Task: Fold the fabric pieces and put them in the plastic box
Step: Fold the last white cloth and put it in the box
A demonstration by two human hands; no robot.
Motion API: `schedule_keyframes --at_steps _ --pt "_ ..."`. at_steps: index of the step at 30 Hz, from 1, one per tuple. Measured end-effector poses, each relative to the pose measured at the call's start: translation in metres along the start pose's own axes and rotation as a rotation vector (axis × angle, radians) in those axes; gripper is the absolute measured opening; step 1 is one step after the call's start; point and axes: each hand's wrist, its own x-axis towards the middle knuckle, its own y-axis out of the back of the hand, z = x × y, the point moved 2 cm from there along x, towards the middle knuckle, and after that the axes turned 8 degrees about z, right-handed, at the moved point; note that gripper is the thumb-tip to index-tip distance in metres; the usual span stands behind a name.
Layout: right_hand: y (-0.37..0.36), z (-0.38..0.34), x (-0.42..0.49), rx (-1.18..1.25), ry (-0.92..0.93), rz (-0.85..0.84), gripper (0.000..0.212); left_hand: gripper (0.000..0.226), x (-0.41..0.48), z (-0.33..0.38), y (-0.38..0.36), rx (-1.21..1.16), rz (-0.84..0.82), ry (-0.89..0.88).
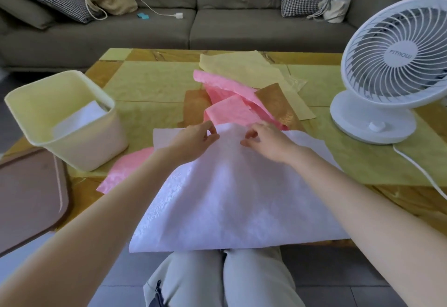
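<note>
A large white fabric piece (229,198) lies spread on the table's near edge, its front hanging over my knees. My left hand (196,137) pinches its far corner, which is lifted. My right hand (266,140) pinches the same raised edge just to the right. Behind lie crumpled pink fabric (229,103), a brown piece (278,103) and a pale yellow piece (242,67). Another pink piece (125,166) pokes out at the left from under the white one. The cream plastic box (101,147) stands at the left with a folded white piece (79,120) inside.
A white desk fan (391,74) stands at the table's right, its cable (420,169) trailing to the near edge. A brown tray (26,193) lies at the near left. The table (150,84) has a yellow and gold cover. A grey sofa (193,24) with cushions and bags runs behind.
</note>
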Motion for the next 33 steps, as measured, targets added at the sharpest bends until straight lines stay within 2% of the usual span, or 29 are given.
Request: schedule_keyframes --at_steps 5,8,13,21,27,30,33 --pt "-0.001 0.001 0.000 -0.049 -0.007 -0.048 0.032 0.019 -0.011 -0.032 0.020 0.138 -0.074 0.064" --pt "0.003 0.001 0.001 -0.035 -0.037 -0.015 0.024 0.016 -0.015 -0.045 0.036 0.189 -0.100 0.080" --pt "0.008 -0.006 0.008 -0.067 -0.093 0.168 0.015 0.017 -0.008 -0.048 0.047 0.297 0.079 0.082" --pt "0.001 -0.003 0.019 -0.158 -0.115 0.256 0.010 0.017 0.003 -0.047 0.037 0.421 0.179 0.076" --pt "0.001 -0.011 0.023 -0.206 -0.056 0.328 0.012 0.018 0.006 -0.050 0.033 0.491 0.170 0.114" --pt "-0.003 -0.018 0.016 -0.233 0.010 0.314 0.020 0.025 0.000 -0.041 0.029 0.540 0.230 0.128" --pt "-0.010 -0.020 -0.008 -0.178 0.036 0.321 0.030 0.026 -0.012 -0.008 0.016 0.373 0.266 0.057"
